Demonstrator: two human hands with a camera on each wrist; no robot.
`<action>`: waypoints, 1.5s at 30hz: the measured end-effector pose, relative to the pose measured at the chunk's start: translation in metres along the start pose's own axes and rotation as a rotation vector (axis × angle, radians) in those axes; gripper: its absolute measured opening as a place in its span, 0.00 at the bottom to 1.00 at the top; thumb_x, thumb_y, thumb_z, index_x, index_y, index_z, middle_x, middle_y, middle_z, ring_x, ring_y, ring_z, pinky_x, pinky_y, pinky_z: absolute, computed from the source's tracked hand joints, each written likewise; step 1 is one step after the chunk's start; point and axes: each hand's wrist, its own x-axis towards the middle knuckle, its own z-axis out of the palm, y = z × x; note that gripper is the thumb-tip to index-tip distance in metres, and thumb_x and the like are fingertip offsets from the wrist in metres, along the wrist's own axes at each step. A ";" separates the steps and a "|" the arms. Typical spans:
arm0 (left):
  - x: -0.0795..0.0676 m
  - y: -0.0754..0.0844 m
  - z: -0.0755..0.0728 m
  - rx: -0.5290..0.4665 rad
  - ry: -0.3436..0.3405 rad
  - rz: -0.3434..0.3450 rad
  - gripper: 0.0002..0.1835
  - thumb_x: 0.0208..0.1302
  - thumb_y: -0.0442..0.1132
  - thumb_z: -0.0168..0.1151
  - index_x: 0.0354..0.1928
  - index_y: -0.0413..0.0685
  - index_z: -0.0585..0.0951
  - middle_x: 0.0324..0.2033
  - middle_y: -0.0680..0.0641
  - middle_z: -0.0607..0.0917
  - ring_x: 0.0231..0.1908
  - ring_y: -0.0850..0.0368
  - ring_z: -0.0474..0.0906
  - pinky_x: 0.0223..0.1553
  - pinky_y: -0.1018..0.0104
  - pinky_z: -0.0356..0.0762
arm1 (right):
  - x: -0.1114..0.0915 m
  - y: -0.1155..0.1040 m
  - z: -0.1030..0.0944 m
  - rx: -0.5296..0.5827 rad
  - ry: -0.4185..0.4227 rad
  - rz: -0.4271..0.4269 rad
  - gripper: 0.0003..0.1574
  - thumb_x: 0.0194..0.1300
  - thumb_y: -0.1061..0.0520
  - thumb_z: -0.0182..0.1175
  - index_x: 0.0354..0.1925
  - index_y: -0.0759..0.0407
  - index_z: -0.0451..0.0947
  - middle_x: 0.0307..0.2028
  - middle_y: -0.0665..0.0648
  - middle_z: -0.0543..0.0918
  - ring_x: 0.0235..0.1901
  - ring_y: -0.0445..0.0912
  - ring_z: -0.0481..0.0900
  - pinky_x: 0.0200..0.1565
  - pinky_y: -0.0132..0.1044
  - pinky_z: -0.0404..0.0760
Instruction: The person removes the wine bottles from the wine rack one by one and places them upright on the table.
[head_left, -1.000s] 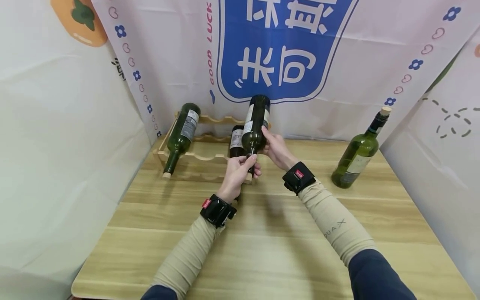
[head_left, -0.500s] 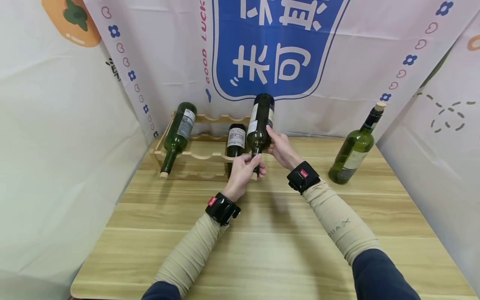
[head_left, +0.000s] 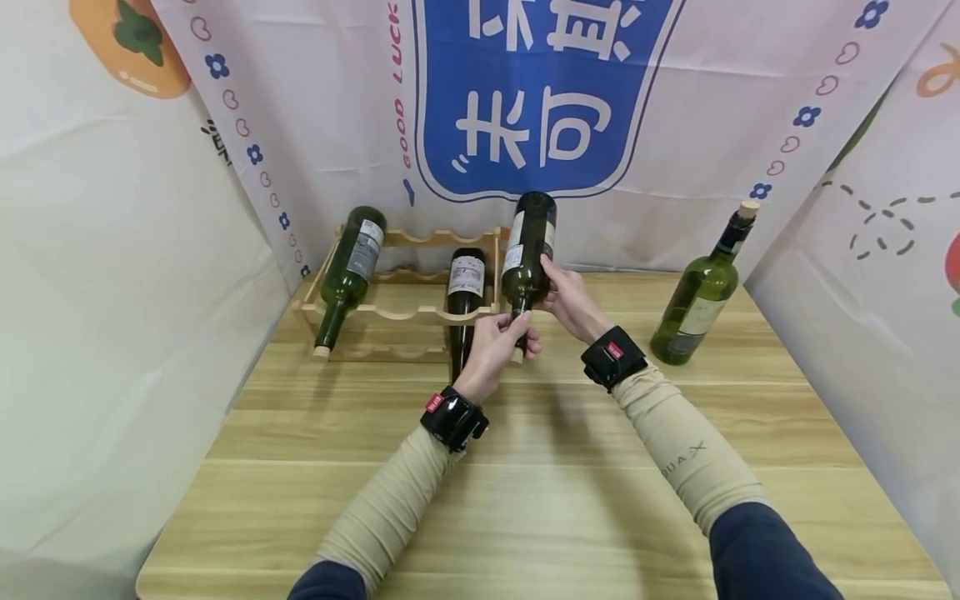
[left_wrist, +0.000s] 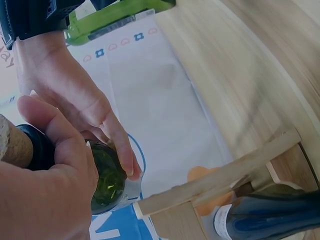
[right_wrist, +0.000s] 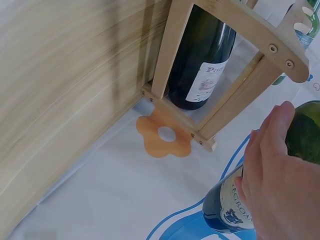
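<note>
A dark green wine bottle [head_left: 528, 258] hangs tilted, neck toward me, just right of the wooden rack [head_left: 401, 315]. My left hand [head_left: 498, 346] grips its neck, thumb on top; the cork [left_wrist: 11, 142] pokes out past that hand in the left wrist view. My right hand [head_left: 572, 304] holds the bottle's body at the shoulder from the right, beside the label [right_wrist: 235, 202]. On the rack's upper tier at left lies a green bottle [head_left: 352, 258], cork forward. A darker bottle [head_left: 467, 279] lies in the lower tier, its neck end partly behind my left hand.
A corked green bottle [head_left: 696, 308] stands upright on the wooden table [head_left: 600, 500] at the right. Printed white cloth [head_left: 322, 108] covers the wall right behind the rack, and pale panels [head_left: 112, 292] rise on both sides.
Both hands have carried the bottle to the right, from over the rack's right end to just beyond it. More of the lower bottle and the rack's right end now shows.
</note>
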 end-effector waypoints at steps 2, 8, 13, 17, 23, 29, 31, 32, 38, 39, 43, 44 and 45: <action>0.000 -0.001 0.002 0.003 -0.002 -0.008 0.15 0.71 0.39 0.55 0.42 0.30 0.80 0.31 0.36 0.84 0.21 0.61 0.81 0.25 0.70 0.81 | -0.002 0.000 -0.002 -0.003 0.005 0.000 0.33 0.76 0.43 0.43 0.62 0.69 0.63 0.38 0.51 0.82 0.37 0.42 0.83 0.44 0.35 0.82; 0.002 -0.004 0.009 0.001 -0.008 -0.025 0.16 0.70 0.41 0.56 0.43 0.31 0.80 0.27 0.42 0.85 0.21 0.62 0.81 0.24 0.71 0.80 | -0.004 -0.002 -0.010 -0.013 0.024 0.001 0.35 0.76 0.43 0.43 0.65 0.71 0.61 0.38 0.51 0.83 0.37 0.41 0.84 0.45 0.35 0.82; 0.004 -0.007 0.015 -0.011 -0.015 -0.030 0.16 0.70 0.41 0.57 0.43 0.30 0.80 0.26 0.43 0.85 0.21 0.61 0.81 0.26 0.68 0.82 | -0.008 -0.002 -0.017 -0.006 0.042 0.002 0.33 0.75 0.43 0.44 0.63 0.69 0.63 0.37 0.50 0.84 0.36 0.41 0.84 0.43 0.34 0.82; 0.004 -0.009 0.020 -0.016 -0.033 -0.025 0.15 0.70 0.40 0.56 0.43 0.29 0.79 0.24 0.47 0.84 0.21 0.61 0.81 0.27 0.69 0.82 | -0.012 -0.002 -0.021 -0.014 0.051 0.005 0.32 0.75 0.43 0.44 0.62 0.67 0.64 0.36 0.50 0.84 0.36 0.41 0.84 0.43 0.35 0.82; 0.004 -0.013 0.024 -0.010 -0.044 -0.033 0.15 0.70 0.40 0.56 0.42 0.29 0.79 0.24 0.48 0.84 0.21 0.61 0.80 0.29 0.64 0.84 | -0.015 0.000 -0.027 0.019 0.059 0.006 0.25 0.75 0.44 0.45 0.55 0.63 0.69 0.34 0.51 0.85 0.34 0.42 0.84 0.42 0.35 0.82; 0.005 -0.013 0.028 -0.024 -0.055 -0.052 0.15 0.70 0.40 0.56 0.43 0.29 0.79 0.24 0.49 0.83 0.21 0.61 0.80 0.27 0.69 0.82 | -0.017 -0.001 -0.031 0.014 0.065 -0.004 0.21 0.75 0.44 0.46 0.49 0.59 0.72 0.34 0.50 0.85 0.33 0.42 0.85 0.42 0.34 0.83; 0.005 -0.013 0.030 -0.033 -0.060 -0.053 0.15 0.70 0.39 0.56 0.43 0.29 0.78 0.24 0.48 0.83 0.21 0.61 0.80 0.26 0.70 0.81 | -0.018 -0.002 -0.033 0.010 0.062 -0.008 0.22 0.75 0.44 0.46 0.49 0.60 0.72 0.34 0.51 0.85 0.34 0.42 0.85 0.42 0.34 0.83; 0.005 -0.013 0.031 -0.035 -0.062 -0.054 0.15 0.70 0.39 0.56 0.43 0.29 0.78 0.24 0.48 0.83 0.21 0.61 0.80 0.26 0.70 0.81 | -0.019 -0.002 -0.034 0.010 0.062 -0.009 0.22 0.75 0.44 0.46 0.49 0.60 0.72 0.34 0.51 0.86 0.34 0.42 0.85 0.42 0.34 0.83; 0.005 -0.013 0.036 -0.038 -0.070 -0.041 0.14 0.70 0.39 0.56 0.41 0.30 0.79 0.26 0.43 0.84 0.20 0.61 0.80 0.28 0.65 0.83 | -0.022 -0.004 -0.039 -0.002 0.088 -0.007 0.22 0.74 0.42 0.46 0.49 0.59 0.72 0.34 0.50 0.85 0.33 0.41 0.84 0.41 0.34 0.82; 0.005 -0.013 0.037 -0.037 -0.070 -0.039 0.14 0.70 0.38 0.56 0.41 0.29 0.79 0.27 0.42 0.84 0.20 0.61 0.80 0.28 0.65 0.83 | -0.023 -0.004 -0.040 -0.003 0.092 -0.006 0.22 0.74 0.42 0.46 0.48 0.59 0.72 0.34 0.50 0.85 0.32 0.41 0.83 0.40 0.34 0.82; 0.005 -0.014 0.040 -0.035 -0.067 -0.046 0.13 0.69 0.38 0.56 0.41 0.30 0.79 0.26 0.44 0.84 0.20 0.61 0.80 0.27 0.67 0.83 | -0.025 -0.005 -0.042 -0.004 0.101 -0.003 0.22 0.74 0.42 0.46 0.48 0.58 0.72 0.34 0.50 0.85 0.33 0.41 0.83 0.41 0.34 0.82; 0.006 -0.014 0.041 -0.034 -0.066 -0.049 0.13 0.69 0.38 0.56 0.41 0.30 0.79 0.25 0.46 0.84 0.20 0.61 0.80 0.26 0.68 0.82 | -0.025 -0.006 -0.042 -0.005 0.099 -0.003 0.22 0.74 0.42 0.46 0.48 0.58 0.72 0.34 0.50 0.85 0.33 0.41 0.83 0.41 0.34 0.82; 0.006 -0.014 0.042 -0.034 -0.068 -0.052 0.13 0.70 0.39 0.56 0.41 0.31 0.79 0.24 0.47 0.84 0.20 0.61 0.80 0.26 0.69 0.82 | -0.026 -0.006 -0.043 -0.005 0.101 -0.003 0.22 0.75 0.42 0.46 0.48 0.58 0.73 0.34 0.50 0.86 0.33 0.41 0.83 0.41 0.34 0.82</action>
